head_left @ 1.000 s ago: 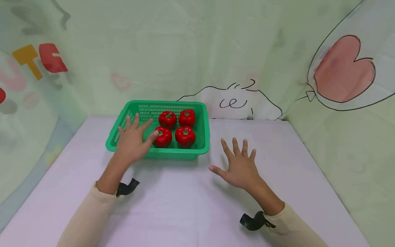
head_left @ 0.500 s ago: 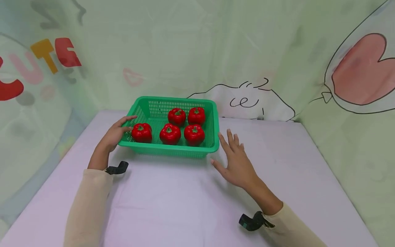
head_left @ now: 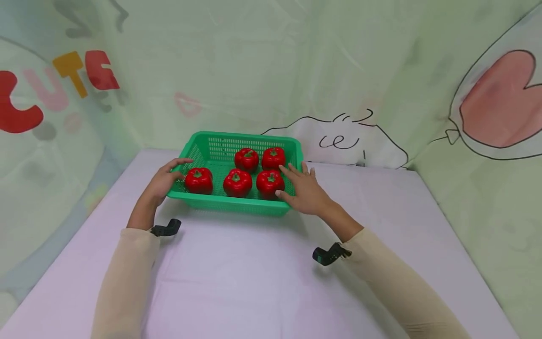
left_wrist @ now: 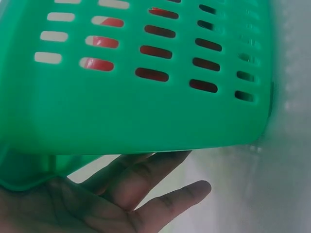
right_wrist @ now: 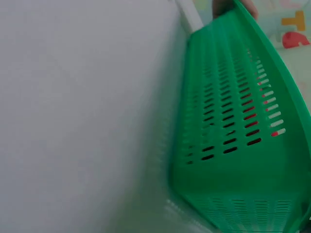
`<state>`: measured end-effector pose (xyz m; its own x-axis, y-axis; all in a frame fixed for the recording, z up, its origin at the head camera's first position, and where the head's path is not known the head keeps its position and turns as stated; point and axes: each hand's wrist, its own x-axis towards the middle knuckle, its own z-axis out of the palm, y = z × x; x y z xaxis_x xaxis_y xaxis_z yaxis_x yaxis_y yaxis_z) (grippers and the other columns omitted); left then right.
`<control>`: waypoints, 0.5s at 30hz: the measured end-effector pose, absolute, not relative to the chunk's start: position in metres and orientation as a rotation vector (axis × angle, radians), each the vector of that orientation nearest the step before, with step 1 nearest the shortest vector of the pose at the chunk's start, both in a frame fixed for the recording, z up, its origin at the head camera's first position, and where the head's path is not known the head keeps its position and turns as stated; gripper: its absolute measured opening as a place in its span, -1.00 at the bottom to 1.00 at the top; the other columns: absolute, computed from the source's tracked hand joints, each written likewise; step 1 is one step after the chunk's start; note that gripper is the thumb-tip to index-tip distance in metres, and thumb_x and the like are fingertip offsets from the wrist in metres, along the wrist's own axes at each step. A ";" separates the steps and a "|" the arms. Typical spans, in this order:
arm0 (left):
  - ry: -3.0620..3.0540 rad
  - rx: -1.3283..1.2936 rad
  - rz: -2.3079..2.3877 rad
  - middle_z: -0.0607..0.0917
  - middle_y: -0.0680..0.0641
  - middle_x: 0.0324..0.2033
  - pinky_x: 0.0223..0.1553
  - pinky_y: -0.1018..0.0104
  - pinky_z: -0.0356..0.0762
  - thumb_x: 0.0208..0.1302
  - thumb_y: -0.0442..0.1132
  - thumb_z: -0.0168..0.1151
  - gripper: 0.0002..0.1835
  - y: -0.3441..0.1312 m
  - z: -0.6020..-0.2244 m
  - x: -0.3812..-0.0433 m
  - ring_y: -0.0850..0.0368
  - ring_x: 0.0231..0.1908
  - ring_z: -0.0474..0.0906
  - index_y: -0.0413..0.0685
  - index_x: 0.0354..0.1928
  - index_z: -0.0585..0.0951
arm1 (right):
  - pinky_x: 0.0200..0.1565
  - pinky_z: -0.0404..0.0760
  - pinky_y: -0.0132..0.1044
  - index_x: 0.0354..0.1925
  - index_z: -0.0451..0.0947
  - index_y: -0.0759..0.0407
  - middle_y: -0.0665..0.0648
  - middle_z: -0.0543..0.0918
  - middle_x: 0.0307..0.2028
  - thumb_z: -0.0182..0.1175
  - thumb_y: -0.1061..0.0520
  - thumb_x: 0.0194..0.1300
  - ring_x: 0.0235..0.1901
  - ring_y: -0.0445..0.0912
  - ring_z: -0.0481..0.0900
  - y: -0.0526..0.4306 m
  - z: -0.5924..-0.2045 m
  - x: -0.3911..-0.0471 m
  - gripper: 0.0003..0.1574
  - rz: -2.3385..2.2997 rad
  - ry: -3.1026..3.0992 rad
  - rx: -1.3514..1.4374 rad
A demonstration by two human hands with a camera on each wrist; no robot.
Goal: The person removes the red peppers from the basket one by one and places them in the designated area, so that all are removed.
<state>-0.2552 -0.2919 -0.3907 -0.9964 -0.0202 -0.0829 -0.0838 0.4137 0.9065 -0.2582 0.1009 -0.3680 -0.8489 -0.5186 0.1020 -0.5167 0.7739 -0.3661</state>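
Note:
A green plastic basket (head_left: 233, 202) with slotted walls stands near the back of the table, holding several red bell peppers (head_left: 237, 182). At its left end my left hand (head_left: 162, 182) grips the rim, thumb and a finger over the edge. In the left wrist view the other fingers (left_wrist: 165, 204) of that hand lie below the basket wall (left_wrist: 121, 116). My right hand (head_left: 311, 194) is at the basket's front right corner, its fingers spread and reaching over the rim; whether they touch it is unclear. The right wrist view shows the basket's long side (right_wrist: 233, 111), not the right hand.
A pale cloth covers the table (head_left: 220, 282) under both forearms. Behind and at the sides hangs a light green backdrop (head_left: 237, 66) with drawings and letters. A black wrist camera (head_left: 330, 254) sits on the right wrist, another (head_left: 166, 228) on the left.
My left hand has gone from above the basket to its left rim, uncovering a pepper at the left. My right hand has moved forward and left to the right rim. The view has shifted left.

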 end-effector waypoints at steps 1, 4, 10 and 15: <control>2.591 -0.094 1.669 0.01 -0.11 0.56 0.40 -0.38 -0.12 0.30 -0.38 -0.17 -0.37 -0.292 -0.391 -0.255 -0.20 0.54 -0.19 0.10 0.42 0.35 | 0.38 -0.18 0.45 0.51 0.09 0.16 0.39 0.14 0.48 0.16 -0.17 0.33 0.46 0.52 -0.19 0.099 -0.367 -0.263 -0.05 -0.588 2.945 -0.862; 2.597 -0.105 1.664 0.02 -0.12 0.56 0.40 -0.38 -0.11 0.30 -0.38 -0.17 -0.38 -0.291 -0.391 -0.256 -0.20 0.54 -0.19 0.11 0.42 0.36 | 0.37 -0.20 0.46 0.52 0.08 0.13 0.38 0.14 0.48 0.26 -0.12 0.24 0.46 0.52 -0.22 0.094 -0.364 -0.273 0.02 -0.536 2.907 -0.876; 2.596 -0.123 1.664 0.00 -0.10 0.56 0.41 -0.37 -0.11 0.33 -0.39 -0.18 -0.40 -0.293 -0.391 -0.255 -0.19 0.54 -0.20 0.07 0.42 0.36 | 0.36 -0.29 0.47 0.53 0.08 0.00 0.33 0.13 0.50 0.35 -0.10 0.13 0.49 0.47 -0.31 0.084 -0.363 -0.289 0.11 -0.409 2.873 -0.908; 2.564 -0.135 1.696 0.00 -0.13 0.56 0.41 -0.33 -0.07 0.32 -0.42 -0.18 -0.40 -0.289 -0.385 -0.255 -0.20 0.54 -0.19 -0.01 0.41 0.36 | 0.38 -0.32 0.44 0.49 0.18 -0.03 0.31 0.14 0.50 0.37 -0.11 0.13 0.49 0.46 -0.29 0.080 -0.364 -0.295 0.04 -0.340 2.894 -0.906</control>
